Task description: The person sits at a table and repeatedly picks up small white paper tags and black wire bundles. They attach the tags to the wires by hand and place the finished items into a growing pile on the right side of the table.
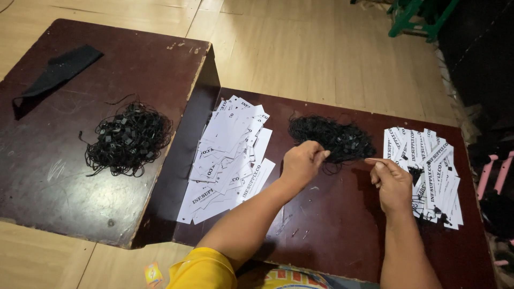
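My left hand (303, 160) is pinched on a thin black string at the near edge of a tangled heap of black tag strings (331, 138) on a dark brown low table (321, 235). My right hand (391, 179) has its fingers closed around the other end of that string, just right of the heap. A loose pile of white printed paper tags (229, 158) lies to the left of my left hand. Another pile of white tags with black strings attached (431, 171) lies to the right of my right hand.
A second dark table (64, 176) stands at the left, slightly higher, with another heap of black strings (128, 139) and a black cloth strip (59, 69). Tiled floor lies beyond; a green frame (420, 16) sits at the top right, pink objects (495, 174) at the right edge.
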